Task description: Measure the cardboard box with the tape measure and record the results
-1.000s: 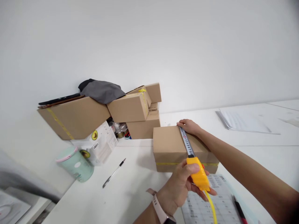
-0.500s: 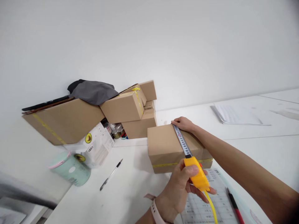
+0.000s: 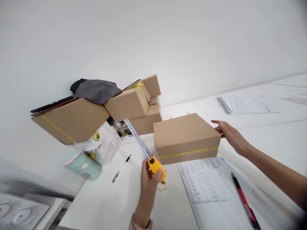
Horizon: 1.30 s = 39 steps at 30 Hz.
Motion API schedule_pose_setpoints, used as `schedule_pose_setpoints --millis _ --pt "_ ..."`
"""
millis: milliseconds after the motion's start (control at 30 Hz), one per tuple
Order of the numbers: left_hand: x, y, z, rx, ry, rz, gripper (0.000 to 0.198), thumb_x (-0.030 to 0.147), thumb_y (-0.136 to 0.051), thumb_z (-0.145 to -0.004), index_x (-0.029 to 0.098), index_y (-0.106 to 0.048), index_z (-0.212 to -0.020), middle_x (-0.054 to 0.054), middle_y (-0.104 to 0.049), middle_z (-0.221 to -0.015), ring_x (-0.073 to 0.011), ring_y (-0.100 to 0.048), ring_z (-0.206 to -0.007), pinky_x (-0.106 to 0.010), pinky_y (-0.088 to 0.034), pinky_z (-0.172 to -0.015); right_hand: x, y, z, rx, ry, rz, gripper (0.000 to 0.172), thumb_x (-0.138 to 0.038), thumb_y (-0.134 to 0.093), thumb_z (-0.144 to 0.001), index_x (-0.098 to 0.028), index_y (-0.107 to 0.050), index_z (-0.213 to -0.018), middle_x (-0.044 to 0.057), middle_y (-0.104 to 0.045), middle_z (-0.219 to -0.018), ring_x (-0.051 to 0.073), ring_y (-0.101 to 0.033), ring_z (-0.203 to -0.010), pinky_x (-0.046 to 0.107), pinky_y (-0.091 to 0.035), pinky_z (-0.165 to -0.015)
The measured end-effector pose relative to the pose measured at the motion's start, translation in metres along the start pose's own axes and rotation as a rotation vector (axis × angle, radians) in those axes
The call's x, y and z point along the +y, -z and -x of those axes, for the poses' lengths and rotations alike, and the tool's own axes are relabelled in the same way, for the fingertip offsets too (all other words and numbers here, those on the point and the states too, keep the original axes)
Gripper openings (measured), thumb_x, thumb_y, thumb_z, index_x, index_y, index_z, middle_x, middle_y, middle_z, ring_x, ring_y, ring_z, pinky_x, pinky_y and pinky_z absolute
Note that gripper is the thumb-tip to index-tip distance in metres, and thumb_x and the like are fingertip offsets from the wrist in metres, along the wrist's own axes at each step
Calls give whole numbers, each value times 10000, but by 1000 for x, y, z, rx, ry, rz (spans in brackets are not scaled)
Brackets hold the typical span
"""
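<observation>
A yellow tape measure [image 3: 157, 168] is gripped in my left hand [image 3: 149, 180], and its blade [image 3: 139, 140] sticks out toward the stacked boxes, held above the table. A brown cardboard box [image 3: 184, 134] with a yellow tape line along its side sits in front of me. At that box's right end is my right hand [image 3: 229, 135], fingers apart, with the fingertips near or touching the corner. Just below the box lies a printed form [image 3: 206, 188], and a red and black pen [image 3: 244, 199] rests at its right.
On the left, cardboard boxes [image 3: 127, 107] are stacked with a grey cloth [image 3: 97, 91] on top. Nearby are a white avocado-print box [image 3: 105, 143], a mint green canister [image 3: 83, 164] and a clear pen [image 3: 122, 168]. A stack of papers [image 3: 244, 103] lies at the back right.
My left hand has swung the tape measure left, off the box top. My right hand has let go of the blade end and moved right to the box's end.
</observation>
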State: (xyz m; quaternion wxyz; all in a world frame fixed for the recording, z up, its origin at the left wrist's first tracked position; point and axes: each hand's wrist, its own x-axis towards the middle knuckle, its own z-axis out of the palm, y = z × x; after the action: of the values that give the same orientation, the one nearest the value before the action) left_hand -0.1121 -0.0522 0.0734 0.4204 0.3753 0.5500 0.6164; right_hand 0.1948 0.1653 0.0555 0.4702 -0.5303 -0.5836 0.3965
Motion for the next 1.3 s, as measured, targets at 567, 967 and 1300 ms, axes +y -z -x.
schedule_pose_setpoints --millis 567,967,1300 --pt "54 -19 -106 -143 -51 11 497 527 -745 -685 195 -558 -1005 -34 -631 -887 -219 -718 -700 -237 -446 -438 -80 -12 -46 102 28 273 474 -642 -550 -894 -216 -740 -810 77 -694 -827 215 -573 -761 329 -396 -628" --pt "62 -15 -59 -99 -161 13 478 485 -747 -760 218 -572 -1115 -71 -639 -1133 -215 -717 -804 -229 -442 -464 -114 -1 -42 83 -66 327 534 -709 -602 -846 -209 -702 -687 98 -623 -696 222 -581 -679 367 -412 -603" --pt "63 -32 -42 -125 -205 -101 679 489 -800 -749 223 -493 -1293 -38 -616 -992 -178 -674 -735 -250 -535 -530 -111 -23 -41 184 458 588 407 -426 -437 -947 -229 -553 -611 96 -698 -988 276 -612 -957 378 -423 -734"
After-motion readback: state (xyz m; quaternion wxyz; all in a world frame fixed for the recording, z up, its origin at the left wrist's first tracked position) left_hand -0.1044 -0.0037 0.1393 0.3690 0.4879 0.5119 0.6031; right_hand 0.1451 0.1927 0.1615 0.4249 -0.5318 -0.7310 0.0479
